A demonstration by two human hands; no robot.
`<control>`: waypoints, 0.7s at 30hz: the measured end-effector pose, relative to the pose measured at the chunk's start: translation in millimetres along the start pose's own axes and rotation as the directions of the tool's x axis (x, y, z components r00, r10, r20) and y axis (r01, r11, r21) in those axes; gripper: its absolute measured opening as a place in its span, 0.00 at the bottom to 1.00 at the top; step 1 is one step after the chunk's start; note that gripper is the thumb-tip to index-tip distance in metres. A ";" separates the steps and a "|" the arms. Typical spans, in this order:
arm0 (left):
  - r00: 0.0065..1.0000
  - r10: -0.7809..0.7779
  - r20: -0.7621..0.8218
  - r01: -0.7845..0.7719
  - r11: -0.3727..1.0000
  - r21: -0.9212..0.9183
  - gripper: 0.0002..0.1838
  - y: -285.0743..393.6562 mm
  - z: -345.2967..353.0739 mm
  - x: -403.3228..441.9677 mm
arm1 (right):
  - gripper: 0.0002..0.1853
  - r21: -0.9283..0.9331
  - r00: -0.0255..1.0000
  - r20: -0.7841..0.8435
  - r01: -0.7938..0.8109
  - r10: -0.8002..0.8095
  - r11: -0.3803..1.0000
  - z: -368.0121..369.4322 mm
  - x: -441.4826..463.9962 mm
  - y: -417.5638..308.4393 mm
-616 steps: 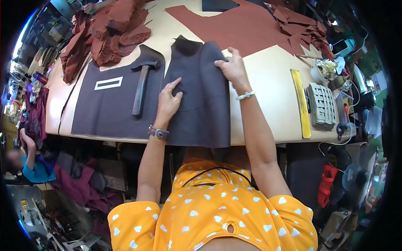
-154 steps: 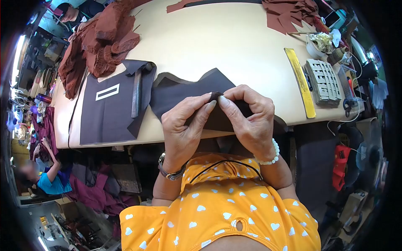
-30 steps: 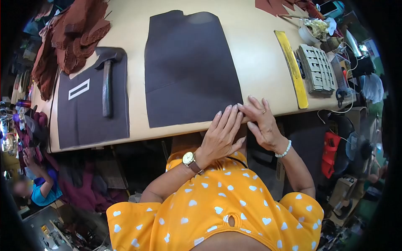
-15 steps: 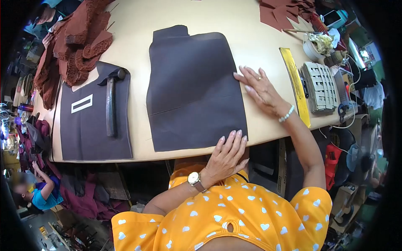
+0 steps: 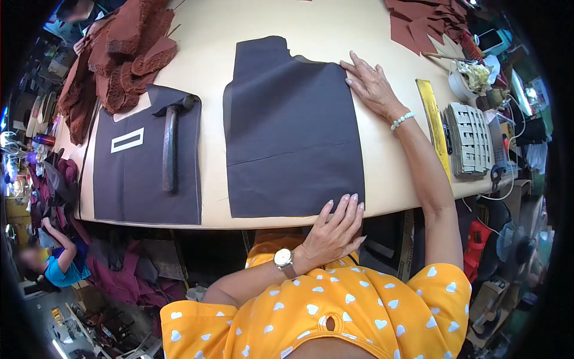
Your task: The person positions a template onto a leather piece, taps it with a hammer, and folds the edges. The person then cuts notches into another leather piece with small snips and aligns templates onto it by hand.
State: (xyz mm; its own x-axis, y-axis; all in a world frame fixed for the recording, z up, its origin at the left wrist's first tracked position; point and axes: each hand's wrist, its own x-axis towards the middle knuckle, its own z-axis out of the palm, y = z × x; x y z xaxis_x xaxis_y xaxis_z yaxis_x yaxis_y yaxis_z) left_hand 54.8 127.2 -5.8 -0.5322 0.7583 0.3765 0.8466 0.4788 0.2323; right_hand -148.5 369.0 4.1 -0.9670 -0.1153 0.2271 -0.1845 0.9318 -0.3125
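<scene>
A dark grey fabric piece (image 5: 293, 131) lies flat on the table in front of me, with a crease across its lower half and a notched top edge. My left hand (image 5: 336, 230), with a watch at the wrist, rests its fingertips on the lower right corner, fingers extended. At the upper right edge of the same fabric, my right hand (image 5: 372, 87) touches it with spread fingertips. To the left lies a second dark fabric piece (image 5: 143, 191). On it are a hammer (image 5: 170, 149) and a white rectangular frame-shaped template (image 5: 127, 140).
Reddish-brown fabric pieces (image 5: 119, 66) are heaped at the table's far left, more (image 5: 418, 24) at the far right. A yellow ruler (image 5: 433, 125), a stack of slotted grey pieces (image 5: 470, 140) and a white bowl (image 5: 463, 87) line the right side. Another person (image 5: 60, 266) is at lower left.
My right hand has moved up along the right edge to the upper corner. The top of the fabric has flattened and shows its notch. My left hand stays at the lower corner.
</scene>
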 end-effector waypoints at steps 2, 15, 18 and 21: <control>1.000 0.025 -0.005 -0.025 0.995 -0.092 0.25 -6.7 -15.6 15.7 | 0.33 -0.003 1.000 0.006 -0.005 0.005 1.000 -0.3 -0.2 0.1; 0.983 -0.074 -0.167 0.085 0.995 0.059 0.18 -175.8 -6.7 120.0 | 0.46 -0.101 0.998 0.021 -0.055 0.057 0.993 -0.6 -5.7 -15.9; 0.967 -0.251 0.044 0.244 0.961 0.129 0.34 -180.8 -2.1 119.9 | 0.46 -0.065 1.000 -0.001 -0.031 0.031 0.997 2.6 -6.2 -11.7; 0.904 -0.408 0.128 0.391 0.910 0.136 0.44 -189.0 -22.6 132.9 | 0.47 -0.037 0.999 -0.003 -0.045 0.045 0.998 2.0 -5.7 -13.5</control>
State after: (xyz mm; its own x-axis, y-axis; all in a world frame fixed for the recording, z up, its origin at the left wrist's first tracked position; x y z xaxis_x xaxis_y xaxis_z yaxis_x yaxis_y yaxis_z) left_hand -175.8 127.5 20.5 -0.8269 0.5469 0.1309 0.5618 0.7926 0.2371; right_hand -140.8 356.5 5.2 -0.9738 -0.0721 0.2157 -0.1340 0.9483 -0.2878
